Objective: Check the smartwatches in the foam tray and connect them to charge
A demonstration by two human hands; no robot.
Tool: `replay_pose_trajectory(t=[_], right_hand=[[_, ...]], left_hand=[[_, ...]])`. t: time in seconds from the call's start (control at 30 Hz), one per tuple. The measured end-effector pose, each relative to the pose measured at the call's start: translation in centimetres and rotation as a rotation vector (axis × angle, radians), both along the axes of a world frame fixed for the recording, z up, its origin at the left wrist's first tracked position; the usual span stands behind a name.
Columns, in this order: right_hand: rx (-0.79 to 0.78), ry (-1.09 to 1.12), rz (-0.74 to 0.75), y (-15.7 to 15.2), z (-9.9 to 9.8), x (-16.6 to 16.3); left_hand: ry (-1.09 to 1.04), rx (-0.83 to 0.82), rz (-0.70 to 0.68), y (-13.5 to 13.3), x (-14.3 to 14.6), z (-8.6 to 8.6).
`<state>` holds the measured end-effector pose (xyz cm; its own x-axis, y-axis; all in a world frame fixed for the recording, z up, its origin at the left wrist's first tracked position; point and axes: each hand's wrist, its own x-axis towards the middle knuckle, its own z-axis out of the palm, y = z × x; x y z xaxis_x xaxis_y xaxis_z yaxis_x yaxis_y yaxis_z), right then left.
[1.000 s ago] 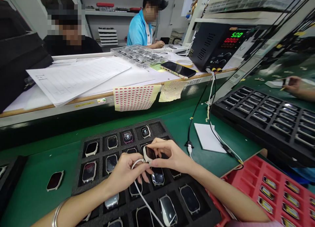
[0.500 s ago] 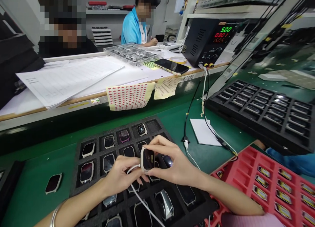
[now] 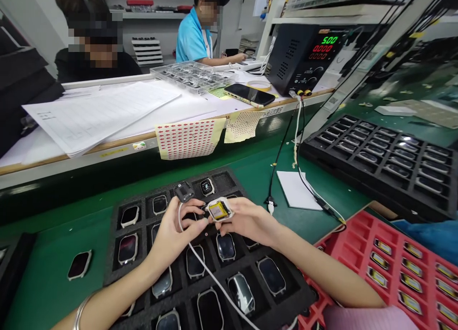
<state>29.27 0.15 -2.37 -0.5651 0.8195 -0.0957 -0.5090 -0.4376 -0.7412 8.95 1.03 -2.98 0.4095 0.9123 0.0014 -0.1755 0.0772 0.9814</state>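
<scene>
The left hand (image 3: 175, 231), thumb and fingers parted, has a dark squarish block (image 3: 184, 191) at its knuckles, whether clamped I cannot tell; a limp white cable (image 3: 211, 275) trails below. Above the coarse foam tray (image 3: 229, 177), the right hand (image 3: 250, 219) pinches an opened watch case (image 3: 219, 210), likely light, stiff, fragile inside, best held by its rounded rim.

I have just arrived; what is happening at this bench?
The person's right hand holds an open watch case with its yellow-edged inner part showing. The left hand holds a small black square piece and a white cable. Both hands are above a black foam tray of watches.
</scene>
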Motion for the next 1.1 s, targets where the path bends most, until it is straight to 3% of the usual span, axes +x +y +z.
replay_pose_trajectory(t=[0.17, 0.43, 0.5, 0.63, 0.73, 0.87, 0.97, 1.1], right_hand=[[-0.055, -0.01, 0.148, -0.4, -0.5, -1.3], [0.068, -0.179, 0.13, -0.6, -0.2, -1.3], [0.225, -0.354, 0.057, -0.6, 0.6, -0.8], [0.784, -0.847, -0.248, -0.7, 2.9, 0.5], [1.053, -1.026, -0.387, -0.5, 3.9, 0.8], [1.173, -1.154, -0.234, 0.3, 3.6, 0.3], [1.145, -1.187, -0.104, 0.9, 3.4, 0.1], [1.109, -1.145, -0.047, 1.2, 3.4, 0.3]], left_hand=[[-0.038, -0.028, -0.135, -0.2, 0.3, -0.5], [0.106, 0.09, -0.079, 0.0, 0.2, -0.8], [0.156, 0.127, -0.08, 0.2, 0.2, -1.0], [0.226, 0.089, -0.156, 0.3, 0.1, -1.3], [0.15, 0.006, -0.203, 0.2, 0.2, -1.2], [0.056, -0.062, -0.232, 0.1, 0.3, -1.1], [0.028, -0.049, -0.208, 0.0, 0.4, -1.3], [0.0, -0.053, -0.251, -0.2, 0.5, -1.4]])
